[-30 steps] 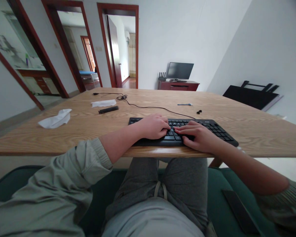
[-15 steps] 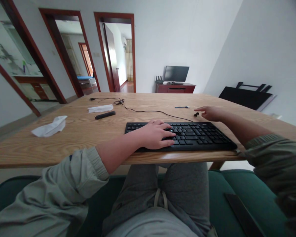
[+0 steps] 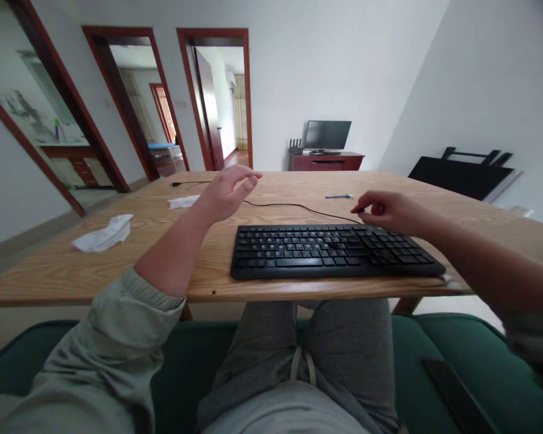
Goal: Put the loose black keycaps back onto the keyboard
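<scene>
A black keyboard (image 3: 298, 262) lies along the table's front edge, with a dark gap among its keys right of the middle. My right hand (image 3: 382, 211) is at its back right edge, thumb and forefinger pinched on a small black keycap (image 3: 361, 210). My left hand (image 3: 230, 191) hovers above the table behind the keyboard's left end, fingers apart and holding nothing. The keyboard's cable (image 3: 294, 205) runs back and left, partly hidden behind my left hand. A thin blue stick tool (image 3: 338, 196) lies behind my right hand.
On the wooden table (image 3: 72, 274), a crumpled white tissue (image 3: 104, 234) lies at the left, with another tissue (image 3: 183, 201) farther back. The cable's plug (image 3: 176, 184) rests near the far left edge. A dark flat bar (image 3: 457, 392) lies on the green seat (image 3: 420, 337).
My left hand has lifted off the keys and moved left and away from me. My right hand has closed its fingertips on a keycap. The black bar on the left is now hidden.
</scene>
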`<state>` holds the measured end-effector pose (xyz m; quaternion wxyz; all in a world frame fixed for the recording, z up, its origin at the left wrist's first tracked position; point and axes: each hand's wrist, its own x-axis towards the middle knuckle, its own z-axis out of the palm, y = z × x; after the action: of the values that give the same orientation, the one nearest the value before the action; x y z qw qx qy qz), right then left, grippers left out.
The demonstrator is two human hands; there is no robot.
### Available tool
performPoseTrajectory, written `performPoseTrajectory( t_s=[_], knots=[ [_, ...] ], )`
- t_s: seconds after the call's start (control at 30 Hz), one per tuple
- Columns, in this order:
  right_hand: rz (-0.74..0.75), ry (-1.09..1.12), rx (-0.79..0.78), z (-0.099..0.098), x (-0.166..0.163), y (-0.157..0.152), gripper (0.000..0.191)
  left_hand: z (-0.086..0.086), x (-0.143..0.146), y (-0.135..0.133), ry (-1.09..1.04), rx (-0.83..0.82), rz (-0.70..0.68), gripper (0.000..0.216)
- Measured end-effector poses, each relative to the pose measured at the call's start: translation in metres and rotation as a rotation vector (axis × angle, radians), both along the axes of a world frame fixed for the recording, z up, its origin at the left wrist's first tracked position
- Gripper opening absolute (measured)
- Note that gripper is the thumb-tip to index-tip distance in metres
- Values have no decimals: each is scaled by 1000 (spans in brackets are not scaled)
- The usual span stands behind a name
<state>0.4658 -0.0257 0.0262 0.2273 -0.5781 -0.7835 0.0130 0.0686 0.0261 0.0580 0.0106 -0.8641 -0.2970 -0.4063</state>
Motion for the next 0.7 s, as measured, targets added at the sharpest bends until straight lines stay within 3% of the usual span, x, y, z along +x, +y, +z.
performPoseTrajectory(
  t_s=[0.1,0.23,0.43,0.7],
  knots=[
    [88,48,-10,-4,-30,-35,33,-6,-17,9,7,-76,53,43],
    [106,180,34,-6,-41,-51,33,-12,-32,19,28,-168,110,43],
    [147,518,149,0,-23,-63,26,-15,-38,21,29,-209,131,44],
    [3,817,300,3,9,-91,20,-17,-32,19,88,-227,147,44]
  ],
)
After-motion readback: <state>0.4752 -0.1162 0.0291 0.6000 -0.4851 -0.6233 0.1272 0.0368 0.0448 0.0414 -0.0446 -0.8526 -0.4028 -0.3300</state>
